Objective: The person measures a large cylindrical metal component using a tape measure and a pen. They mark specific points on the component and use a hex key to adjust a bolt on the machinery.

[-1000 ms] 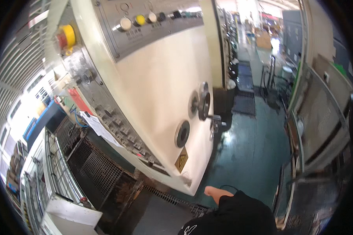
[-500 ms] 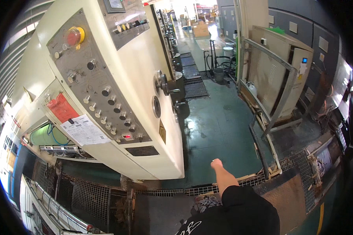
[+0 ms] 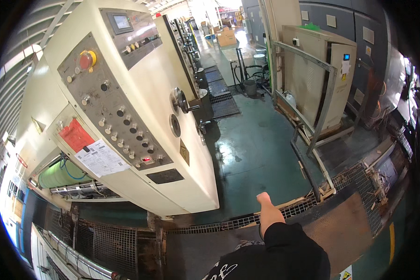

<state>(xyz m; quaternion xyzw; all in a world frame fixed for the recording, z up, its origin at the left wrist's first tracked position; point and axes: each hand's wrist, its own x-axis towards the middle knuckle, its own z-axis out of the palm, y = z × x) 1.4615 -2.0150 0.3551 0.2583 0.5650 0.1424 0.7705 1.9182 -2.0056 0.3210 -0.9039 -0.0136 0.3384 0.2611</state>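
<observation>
My right hand [image 3: 263, 198] hangs low over the green floor, its forearm bare below a black sleeve [image 3: 296, 249]. The fingers look curled closed, and whatever they may hold is hidden. Nothing nearby is being touched by it. To its left stands a big cream machine [image 3: 191, 179] with a grey control panel [image 3: 112, 109] of knobs, buttons and a red emergency stop button [image 3: 86, 60]. A handwheel [image 3: 181, 100] juts from the machine's side. My left hand is out of view.
A metal frame rail [image 3: 323, 109] and a beige cabinet [image 3: 303, 74] stand on the right. Floor grating [image 3: 219, 227] crosses in front of me. Farther along the green walkway [image 3: 256, 154] are a dark bucket [image 3: 249, 87] and a cardboard box [image 3: 226, 37].
The view has shifted a little, so the cabinet and handwheel sit further left and more of the small screen shows. My right hand has moved slightly right and down in the picture.
</observation>
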